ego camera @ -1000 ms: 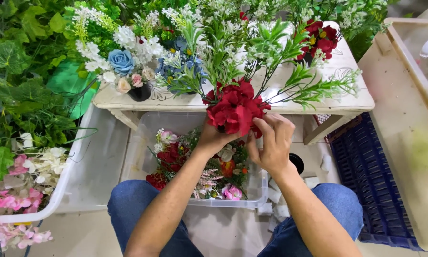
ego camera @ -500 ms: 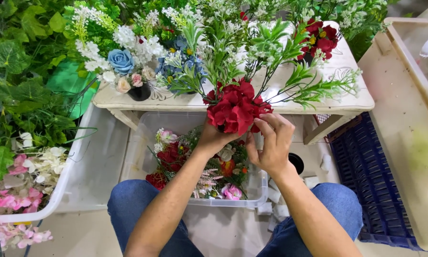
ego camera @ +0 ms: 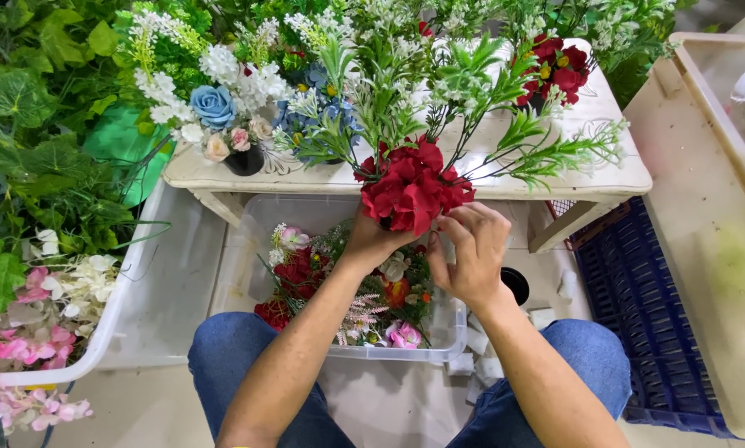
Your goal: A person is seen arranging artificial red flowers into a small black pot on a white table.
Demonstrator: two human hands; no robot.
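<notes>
Above clear bin (ego camera: pixel 256 217), hands (ego camera: pixel 426 245) around red blooms (ego camera: pixel 410 187)

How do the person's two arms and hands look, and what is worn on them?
Both forearms are bare: no sleeves show up to the bottom edge of the picture. The left hand and the right hand wear no gloves, and no ring, watch or bracelet is visible. The fingers are bare and the nails look short. Below the arms, blue jeans cover the knees.
</notes>
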